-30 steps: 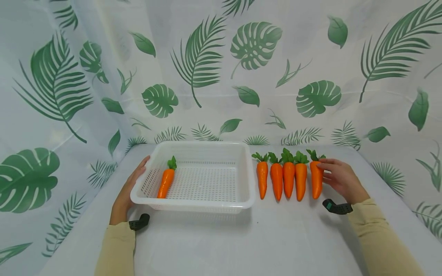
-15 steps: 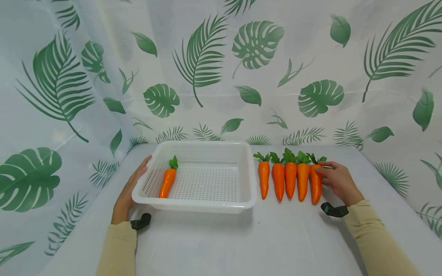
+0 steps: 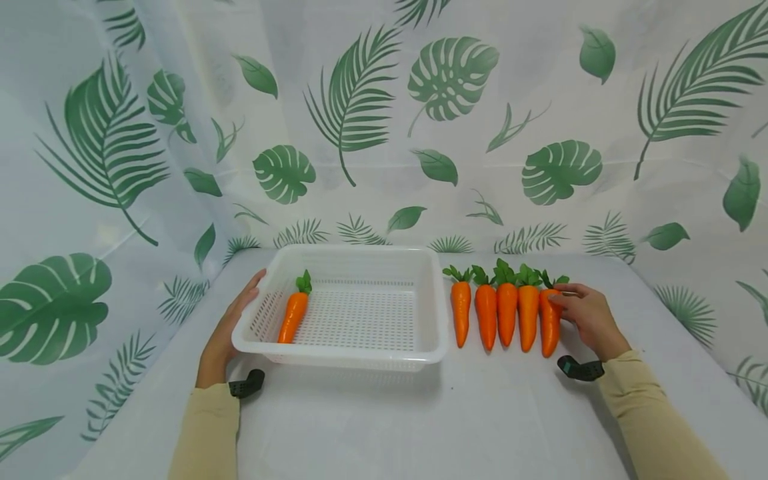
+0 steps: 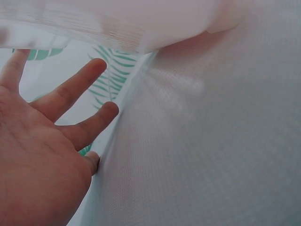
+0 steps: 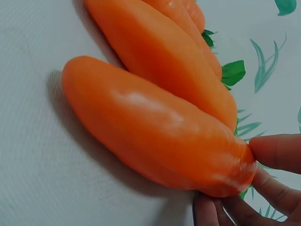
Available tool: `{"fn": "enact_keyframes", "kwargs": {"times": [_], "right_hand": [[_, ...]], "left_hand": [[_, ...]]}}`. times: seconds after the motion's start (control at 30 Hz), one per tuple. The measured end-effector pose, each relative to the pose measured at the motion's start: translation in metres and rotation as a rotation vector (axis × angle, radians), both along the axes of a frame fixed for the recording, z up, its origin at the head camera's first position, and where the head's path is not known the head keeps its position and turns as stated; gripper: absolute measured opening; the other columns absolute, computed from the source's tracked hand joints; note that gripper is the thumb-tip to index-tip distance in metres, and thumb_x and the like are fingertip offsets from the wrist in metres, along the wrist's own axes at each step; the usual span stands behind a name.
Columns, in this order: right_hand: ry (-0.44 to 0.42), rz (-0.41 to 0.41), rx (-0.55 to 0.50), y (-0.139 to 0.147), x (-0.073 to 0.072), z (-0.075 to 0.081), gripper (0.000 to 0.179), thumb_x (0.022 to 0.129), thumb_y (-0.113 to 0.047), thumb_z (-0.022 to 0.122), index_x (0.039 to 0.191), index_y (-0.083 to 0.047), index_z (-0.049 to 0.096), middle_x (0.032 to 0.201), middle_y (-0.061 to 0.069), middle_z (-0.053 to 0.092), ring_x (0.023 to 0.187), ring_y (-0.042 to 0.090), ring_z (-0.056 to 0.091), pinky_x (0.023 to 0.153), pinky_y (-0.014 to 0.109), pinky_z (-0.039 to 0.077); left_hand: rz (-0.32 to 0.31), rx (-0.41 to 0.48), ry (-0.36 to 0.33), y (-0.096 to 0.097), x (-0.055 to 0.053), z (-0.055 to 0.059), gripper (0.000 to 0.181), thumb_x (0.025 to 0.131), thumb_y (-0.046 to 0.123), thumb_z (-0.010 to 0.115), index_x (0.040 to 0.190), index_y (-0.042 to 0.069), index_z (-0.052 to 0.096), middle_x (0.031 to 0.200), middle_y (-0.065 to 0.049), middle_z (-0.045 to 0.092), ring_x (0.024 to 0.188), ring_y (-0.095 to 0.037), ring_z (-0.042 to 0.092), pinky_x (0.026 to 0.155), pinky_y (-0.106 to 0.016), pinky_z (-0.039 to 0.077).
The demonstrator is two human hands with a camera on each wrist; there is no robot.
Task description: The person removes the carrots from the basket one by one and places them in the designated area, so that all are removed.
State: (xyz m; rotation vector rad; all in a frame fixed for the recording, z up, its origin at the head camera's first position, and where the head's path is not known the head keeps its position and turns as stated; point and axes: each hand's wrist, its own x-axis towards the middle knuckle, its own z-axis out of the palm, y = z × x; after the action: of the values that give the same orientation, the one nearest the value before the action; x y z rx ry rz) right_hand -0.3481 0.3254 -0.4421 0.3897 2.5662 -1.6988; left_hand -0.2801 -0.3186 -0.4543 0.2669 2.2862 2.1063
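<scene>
At the right end of a row of orange carrots, my right hand (image 3: 588, 317) holds the last carrot (image 3: 549, 323) near its leafy top. The right wrist view has the thumb on one side of that carrot (image 5: 155, 127) and fingers round the other; it lies against the neighbouring carrot (image 5: 174, 61). My left hand (image 3: 231, 330) is at the left side of a white plastic basket (image 3: 336, 357). Straight, spread fingers of this hand (image 4: 42, 155) show in the left wrist view, below the basket's edge. Inside the basket, at its left, lies one carrot (image 3: 293, 317) with green leaves.
Several carrots lie side by side right of the basket, among them a carrot (image 3: 461, 313) close to the basket's wall. A white cloth (image 3: 480, 420) covers the table. Behind it hangs a leaf-printed curtain (image 3: 372, 133).
My right hand has brought the last carrot leftward, closing the gap to its neighbour, and lowered it beside the row. In the last half second it barely moves. The left hand stays at the basket.
</scene>
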Motion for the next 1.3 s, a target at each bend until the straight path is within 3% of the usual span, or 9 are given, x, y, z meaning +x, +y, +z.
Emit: {"fn": "enact_keyframes", "kwargs": {"times": [0.13, 0.23, 0.47, 0.77, 1.3], "right_hand": [[-0.007, -0.008, 0.015, -0.001, 0.000, -0.001, 0.062, 0.112, -0.026, 0.052, 0.162, 0.007, 0.034, 0.162, 0.035, 0.035, 0.136, 0.046, 0.047, 0.110, 0.049, 0.049], [-0.015, -0.024, 0.020, -0.003, -0.001, -0.001, 0.062, 0.112, -0.026, 0.052, 0.162, 0.007, 0.035, 0.163, 0.035, 0.035, 0.137, 0.048, 0.045, 0.116, 0.057, 0.042], [-0.022, -0.048, 0.019, -0.004, -0.002, -0.002, 0.063, 0.111, -0.026, 0.052, 0.162, 0.006, 0.035, 0.162, 0.034, 0.036, 0.135, 0.049, 0.043, 0.114, 0.057, 0.042], [-0.011, -0.065, 0.024, -0.004, -0.002, -0.006, 0.064, 0.110, -0.028, 0.053, 0.162, 0.004, 0.036, 0.162, 0.034, 0.036, 0.131, 0.049, 0.045, 0.113, 0.058, 0.042], [0.084, -0.069, -0.007, 0.000, 0.000, -0.015, 0.067, 0.112, -0.035, 0.050, 0.165, 0.002, 0.034, 0.165, 0.030, 0.036, 0.138, 0.044, 0.043, 0.114, 0.054, 0.042]], "left_hand": [[0.037, -0.025, -0.010, 0.000, 0.002, -0.002, 0.063, 0.116, 0.049, 0.031, 0.174, 0.032, 0.013, 0.178, -0.005, 0.017, 0.144, -0.031, 0.033, 0.105, -0.024, 0.047], [0.041, -0.012, -0.007, 0.000, 0.002, -0.002, 0.063, 0.116, 0.049, 0.032, 0.174, 0.032, 0.014, 0.177, -0.006, 0.018, 0.143, -0.032, 0.033, 0.102, -0.022, 0.048], [0.040, -0.022, -0.008, 0.000, 0.002, -0.001, 0.063, 0.116, 0.050, 0.032, 0.174, 0.033, 0.014, 0.177, -0.006, 0.018, 0.144, -0.032, 0.033, 0.106, -0.026, 0.047], [0.043, -0.014, -0.008, 0.000, 0.002, -0.002, 0.063, 0.116, 0.048, 0.031, 0.174, 0.031, 0.013, 0.177, -0.008, 0.020, 0.141, -0.034, 0.036, 0.101, -0.025, 0.051], [0.055, -0.030, -0.015, 0.000, 0.001, -0.003, 0.062, 0.116, 0.049, 0.031, 0.174, 0.033, 0.014, 0.178, -0.005, 0.018, 0.143, -0.034, 0.035, 0.100, -0.024, 0.051]]}}
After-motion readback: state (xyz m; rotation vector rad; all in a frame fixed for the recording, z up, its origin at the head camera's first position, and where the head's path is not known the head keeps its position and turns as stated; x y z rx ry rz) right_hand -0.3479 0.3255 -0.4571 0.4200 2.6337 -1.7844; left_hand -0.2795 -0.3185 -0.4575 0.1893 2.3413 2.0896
